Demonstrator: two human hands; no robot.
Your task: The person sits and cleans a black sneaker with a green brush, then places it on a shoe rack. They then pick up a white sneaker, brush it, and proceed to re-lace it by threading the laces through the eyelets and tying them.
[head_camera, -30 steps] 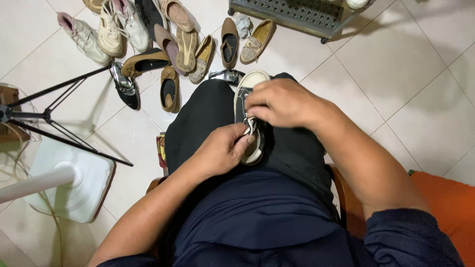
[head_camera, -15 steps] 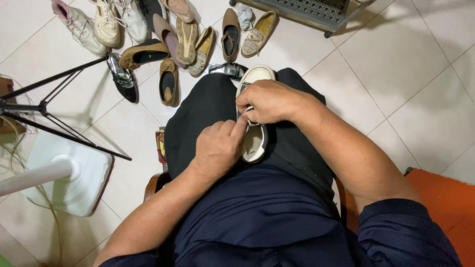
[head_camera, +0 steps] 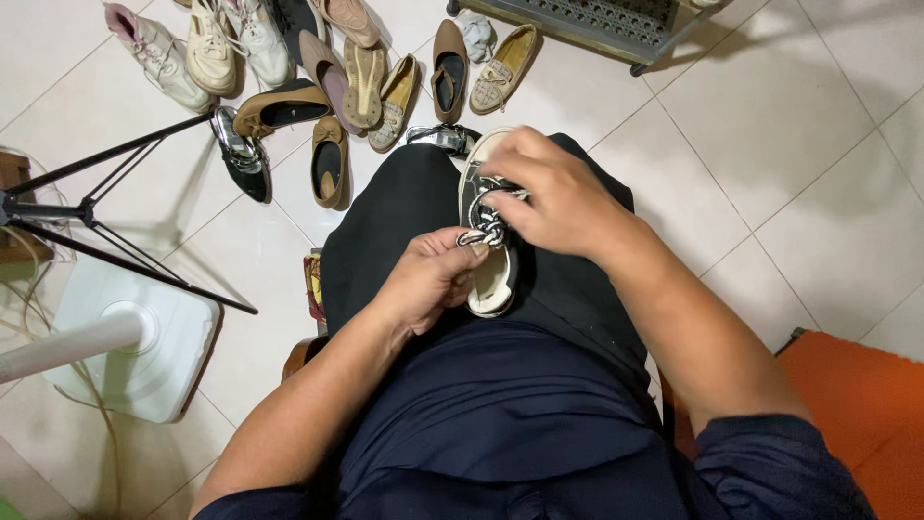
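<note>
The small grey canvas sneaker (head_camera: 493, 252) lies on the lap. The left hand (head_camera: 430, 279) pinches its striped lace (head_camera: 484, 235); the right hand (head_camera: 558, 197) grips another strand. An uneven pull could loosen the knot.

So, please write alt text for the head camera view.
A seated person's left hand and right hand hold the striped laces of a white low-top sneaker on their lap. Assorted shoes lie on the white tiled floor.
</note>
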